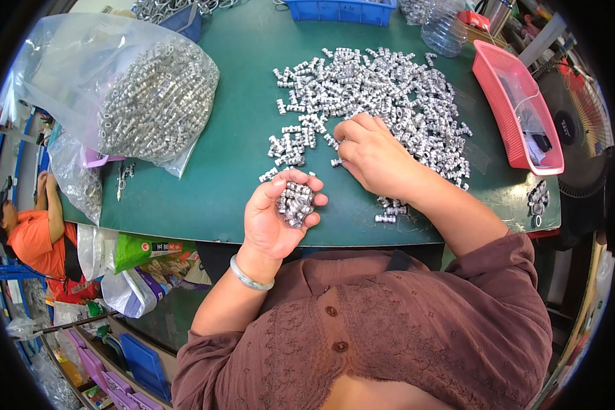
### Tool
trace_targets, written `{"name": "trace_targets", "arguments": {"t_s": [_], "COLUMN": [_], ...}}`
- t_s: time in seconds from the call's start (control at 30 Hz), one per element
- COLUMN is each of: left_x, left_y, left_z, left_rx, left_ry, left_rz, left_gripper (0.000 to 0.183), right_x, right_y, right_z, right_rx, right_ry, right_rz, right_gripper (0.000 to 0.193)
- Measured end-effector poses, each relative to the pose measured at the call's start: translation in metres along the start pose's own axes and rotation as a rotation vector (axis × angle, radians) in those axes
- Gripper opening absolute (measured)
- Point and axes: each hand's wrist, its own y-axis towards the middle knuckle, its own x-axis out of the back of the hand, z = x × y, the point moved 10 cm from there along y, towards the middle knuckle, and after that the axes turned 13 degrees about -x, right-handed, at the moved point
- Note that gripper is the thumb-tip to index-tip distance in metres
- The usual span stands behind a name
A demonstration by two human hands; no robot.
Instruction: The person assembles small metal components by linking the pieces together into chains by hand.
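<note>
Palm up near the table's front edge, my left hand [280, 212] cups a handful of small silvery metal parts [296, 203], its fingers curled round them. My right hand [372, 152] reaches over the near side of a broad pile of the same metal parts [362, 85]. Its fingers are bent down and pressed together at the pile's edge; what lies between the fingertips is hidden. A smaller cluster of parts [290, 145] lies just beyond my left hand. A few more parts [391, 210] rest under my right forearm.
On the green table [242, 89], a clear plastic bag [157, 102] full of metal parts stands at the left. A pink basket [512, 109] is at the right, beside a black fan [574, 130]. Blue bins [342, 11] line the back. Another person [37, 236] is at far left.
</note>
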Motion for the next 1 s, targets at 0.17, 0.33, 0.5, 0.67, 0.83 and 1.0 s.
{"name": "trace_targets", "arguments": {"t_s": [0.17, 0.33, 0.5, 0.67, 0.83, 1.0], "left_x": [0.011, 0.011, 0.009, 0.011, 0.01, 0.01], "left_y": [-0.001, 0.0, 0.001, 0.0, 0.001, 0.0], "left_z": [0.002, 0.005, 0.003, 0.004, 0.003, 0.003], "left_rx": [0.012, 0.006, -0.011, -0.008, 0.002, 0.01], "left_ry": [0.113, 0.276, 0.278, 0.214, 0.166, 0.131], "left_rz": [-0.092, -0.116, -0.134, -0.138, -0.107, -0.093], "left_gripper": [0.019, 0.01, 0.011, 0.012, 0.012, 0.011], "right_x": [0.008, 0.024, 0.027, 0.023, 0.004, -0.002], "right_y": [-0.001, -0.006, -0.006, -0.002, 0.007, 0.007], "right_z": [0.01, 0.032, 0.027, 0.018, -0.008, -0.005], "right_rx": [0.081, 0.216, 0.178, 0.14, -0.072, -0.028], "right_ry": [0.193, 0.402, 0.538, 0.507, 0.047, 0.035], "right_rz": [-0.048, -0.099, -0.121, -0.121, -0.157, -0.131], "right_gripper": [0.018, 0.021, 0.028, 0.036, 0.032, 0.018]}}
